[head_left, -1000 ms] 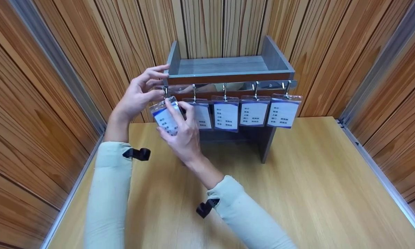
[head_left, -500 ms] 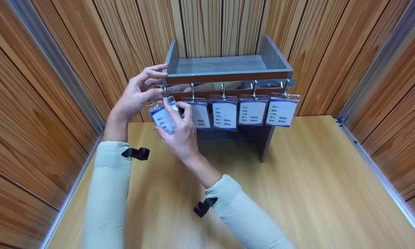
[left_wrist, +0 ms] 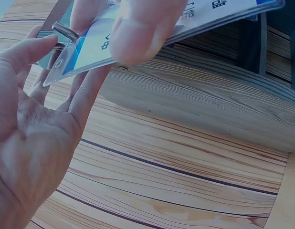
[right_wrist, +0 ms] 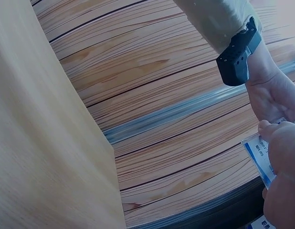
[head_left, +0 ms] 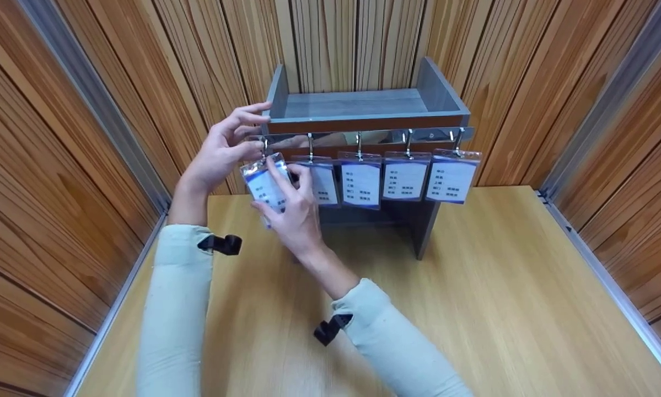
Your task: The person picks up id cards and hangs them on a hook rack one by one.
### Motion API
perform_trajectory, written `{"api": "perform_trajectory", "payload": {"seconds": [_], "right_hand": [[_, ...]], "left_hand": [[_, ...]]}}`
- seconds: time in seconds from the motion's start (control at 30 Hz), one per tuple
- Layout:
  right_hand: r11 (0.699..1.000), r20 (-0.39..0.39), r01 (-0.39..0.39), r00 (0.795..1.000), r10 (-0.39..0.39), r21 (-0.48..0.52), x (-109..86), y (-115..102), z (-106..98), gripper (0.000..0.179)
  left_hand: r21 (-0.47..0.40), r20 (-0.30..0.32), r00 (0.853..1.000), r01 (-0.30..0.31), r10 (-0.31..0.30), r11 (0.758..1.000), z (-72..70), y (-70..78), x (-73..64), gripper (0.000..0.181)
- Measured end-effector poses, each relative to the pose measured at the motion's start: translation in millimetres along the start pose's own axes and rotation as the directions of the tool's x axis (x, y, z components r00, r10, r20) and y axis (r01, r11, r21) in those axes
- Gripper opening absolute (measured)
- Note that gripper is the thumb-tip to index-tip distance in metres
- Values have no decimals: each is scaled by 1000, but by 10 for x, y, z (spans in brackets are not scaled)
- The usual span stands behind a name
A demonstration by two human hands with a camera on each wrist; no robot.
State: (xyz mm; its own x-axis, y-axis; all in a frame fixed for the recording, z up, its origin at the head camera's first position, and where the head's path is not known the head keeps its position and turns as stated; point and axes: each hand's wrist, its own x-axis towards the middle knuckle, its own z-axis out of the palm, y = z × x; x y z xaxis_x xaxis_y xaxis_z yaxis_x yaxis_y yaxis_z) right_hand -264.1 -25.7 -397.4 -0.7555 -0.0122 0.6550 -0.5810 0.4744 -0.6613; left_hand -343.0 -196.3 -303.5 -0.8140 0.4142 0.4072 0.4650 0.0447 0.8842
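My right hand (head_left: 296, 212) pinches the leftmost clear badge holder (head_left: 265, 184), which is tilted, with a white card and purple edging inside. Its index finger lies along the holder's top near a metal hook (head_left: 264, 144). My left hand (head_left: 215, 151) holds the left end of a clear hook rail (head_left: 330, 140), thumb in front by the hook, upper fingertips touching the shelf's side. In the left wrist view the holder (left_wrist: 95, 45) has its slotted end beside the hook (left_wrist: 65, 31); whether the hook passes through the slot, I cannot tell. The right wrist view shows the holder (right_wrist: 260, 155) partly covered by fingers.
Several more badge holders (head_left: 360, 181) hang from hooks along the rail to the right. Behind them stands a grey shelf unit (head_left: 358, 105) on a wooden table (head_left: 501, 286). Wood-panelled walls (head_left: 573, 94) enclose the back and sides.
Both hands keep their places on the rail and the leftmost badge holder. The holder tilts slightly differently in the right hand; the whole view shifts a little.
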Motion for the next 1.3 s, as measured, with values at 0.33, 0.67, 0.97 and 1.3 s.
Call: {"api": "perform_trajectory", "payload": {"seconds": [0.33, 0.67, 0.97, 1.3], "right_hand": [[1000, -24, 13, 1000, -13, 1, -82, 130, -7, 71], [1000, -45, 23, 999, -24, -18, -166, 207, 8, 71], [999, -19, 23, 1000, -23, 27, -255, 262, -66, 67], [997, 24, 8, 1000, -9, 71, -365, 354, -137, 62]], "left_hand": [[9, -5, 1000, 1, -1, 1000, 22, 6, 7, 41], [19, -35, 999, -21, 22, 1000, 52, -22, 5, 39], [27, -65, 997, -45, 47, 999, 74, -21, 3, 39], [31, -63, 997, -42, 44, 999, 76, -34, -10, 41]]}}
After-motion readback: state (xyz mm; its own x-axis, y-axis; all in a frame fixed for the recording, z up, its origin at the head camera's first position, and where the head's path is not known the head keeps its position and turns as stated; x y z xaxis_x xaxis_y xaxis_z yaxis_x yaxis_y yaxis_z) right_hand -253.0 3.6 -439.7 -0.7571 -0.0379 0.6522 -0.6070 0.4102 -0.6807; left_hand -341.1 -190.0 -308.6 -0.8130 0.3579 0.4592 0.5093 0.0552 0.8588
